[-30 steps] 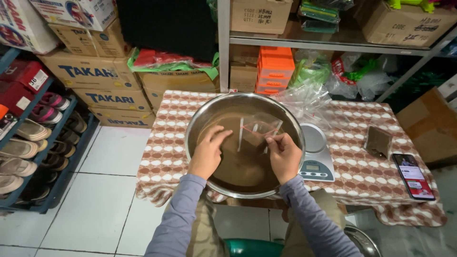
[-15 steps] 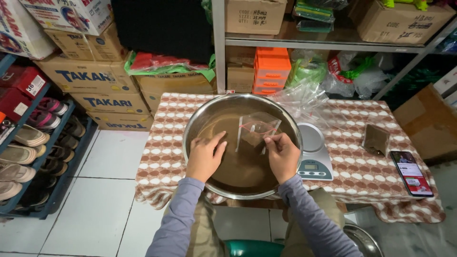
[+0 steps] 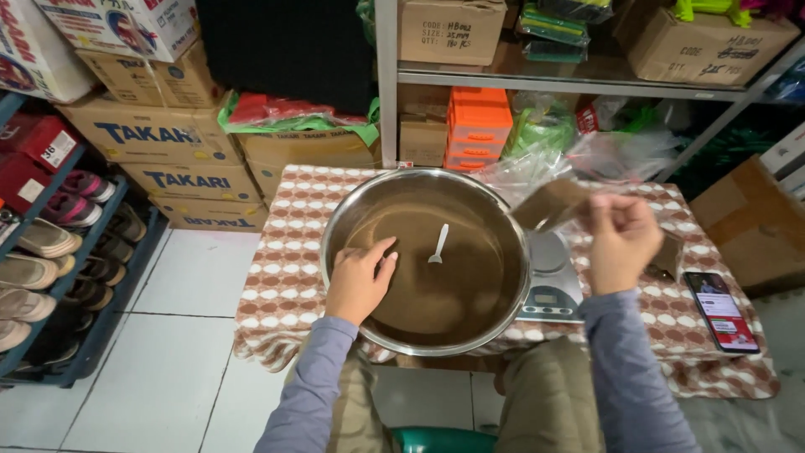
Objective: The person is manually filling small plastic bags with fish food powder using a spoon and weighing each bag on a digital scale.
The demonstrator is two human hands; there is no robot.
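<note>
- Currently, your left hand (image 3: pixel 359 281) is resting loosely open on the near rim of the steel bowl (image 3: pixel 352 214), gripping nothing.
- Your right hand (image 3: pixel 622 242) is pinching a clear bag of brown powder (image 3: pixel 553 201) above the scale (image 3: pixel 549 277).
- A white spoon (image 3: pixel 438 245) is lying in the bowl's powder.

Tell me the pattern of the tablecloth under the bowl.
The tablecloth is brown-and-white checked with oval shapes, seen in the head view.

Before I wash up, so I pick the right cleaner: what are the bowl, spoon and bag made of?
Bowl: probably stainless steel, with a shiny, reflective rim.
Spoon: looks like white plastic, matte and thin.
Bag, held in the right hand: clear thin plastic film, crinkled, with brown powder showing through.
</note>
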